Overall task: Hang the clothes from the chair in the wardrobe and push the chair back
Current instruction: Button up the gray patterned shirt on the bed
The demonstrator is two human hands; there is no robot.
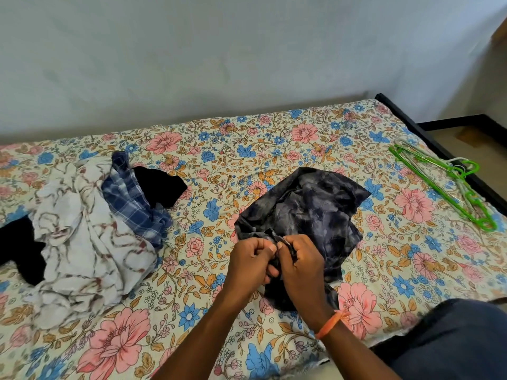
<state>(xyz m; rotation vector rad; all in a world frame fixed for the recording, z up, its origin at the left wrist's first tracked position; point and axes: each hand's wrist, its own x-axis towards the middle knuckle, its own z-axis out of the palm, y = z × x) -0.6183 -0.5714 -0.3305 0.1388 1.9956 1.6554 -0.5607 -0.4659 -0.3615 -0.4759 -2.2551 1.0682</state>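
A heap of clothes (90,229), white patterned, blue checked and black, lies on the left of the floral bed (219,149). Near the middle, the left hand (251,260) and right hand (300,266) meet knuckle to knuckle, forearms reaching in from the near edge, fingers (263,244) curled and pinching a fold of the dark mottled shirt (310,209) spread on the bed. Green hangers (444,185) lie far right.

We see soft, even daylight that seems to enter from the far right of the hands (274,259), leaving only faint shadows under them on the bed (219,149), no glare, slight smearing throughout, and wide-angle bending of the bed's far edge beyond them.
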